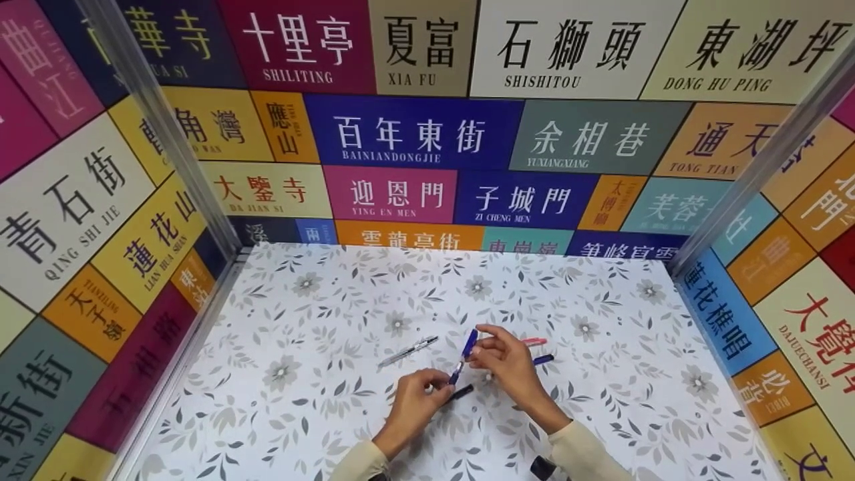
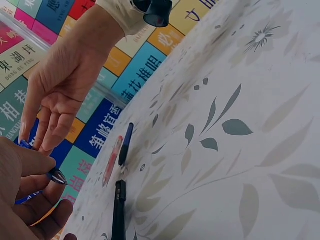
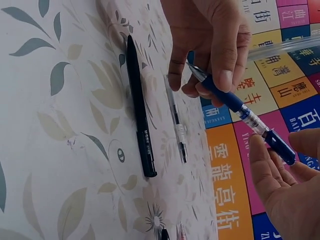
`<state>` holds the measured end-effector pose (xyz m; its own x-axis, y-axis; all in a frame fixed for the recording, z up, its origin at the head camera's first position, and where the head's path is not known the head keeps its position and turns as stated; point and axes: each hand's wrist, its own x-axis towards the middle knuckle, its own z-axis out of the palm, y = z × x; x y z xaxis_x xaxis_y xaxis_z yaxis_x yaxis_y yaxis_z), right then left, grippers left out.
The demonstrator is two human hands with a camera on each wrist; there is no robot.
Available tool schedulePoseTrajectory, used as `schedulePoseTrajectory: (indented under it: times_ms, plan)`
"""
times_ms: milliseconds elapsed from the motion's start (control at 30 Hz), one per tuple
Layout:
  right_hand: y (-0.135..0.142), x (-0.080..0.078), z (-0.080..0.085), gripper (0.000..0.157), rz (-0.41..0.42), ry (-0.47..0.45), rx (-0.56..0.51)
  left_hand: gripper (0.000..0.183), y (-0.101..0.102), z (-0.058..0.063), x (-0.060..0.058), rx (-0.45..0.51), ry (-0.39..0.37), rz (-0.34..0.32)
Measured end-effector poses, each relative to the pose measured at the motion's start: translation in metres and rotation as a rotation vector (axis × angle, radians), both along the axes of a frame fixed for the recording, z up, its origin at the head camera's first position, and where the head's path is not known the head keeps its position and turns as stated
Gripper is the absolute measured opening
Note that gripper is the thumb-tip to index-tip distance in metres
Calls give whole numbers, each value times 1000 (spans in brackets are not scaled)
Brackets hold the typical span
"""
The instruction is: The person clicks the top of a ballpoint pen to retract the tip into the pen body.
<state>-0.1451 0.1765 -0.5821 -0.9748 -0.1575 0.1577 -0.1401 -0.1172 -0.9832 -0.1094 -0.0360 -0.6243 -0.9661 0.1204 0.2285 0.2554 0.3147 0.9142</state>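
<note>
Both hands hold one blue pen (image 3: 252,121) above the table. The left hand (image 1: 417,404) pinches its blue grip section between thumb and fingers, near the bare metal tip, which shows in both wrist views. The right hand (image 1: 511,367) holds the other end, a blue part with a clip (image 3: 280,147), between its fingers. Between the two hands the clear printed barrel is visible. Below them on the table lies a black pen (image 3: 141,110), partly covered by the left hand in the head view.
A clear pen (image 1: 407,351) lies left of the hands. On the right, a pink-red pen (image 2: 113,161) and a dark blue pen (image 2: 126,145) lie close together, partly behind the right hand in the head view. The table (image 1: 280,427) has a floral cover; sign-printed walls (image 1: 414,130) surround it.
</note>
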Motion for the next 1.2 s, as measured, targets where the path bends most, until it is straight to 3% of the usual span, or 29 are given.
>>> schedulePoseTrajectory:
  times_ms: [333,700,1200]
  plan:
    - [0,7,6,47,30,-1,49,8,4,0,5,69,-96,-47]
    - [3,15,13,44,37,57,123,8,8,4,12,63,-97,-98]
    - [13,23,18,44,6,111,131,5,21,15,17,114,-150,-166]
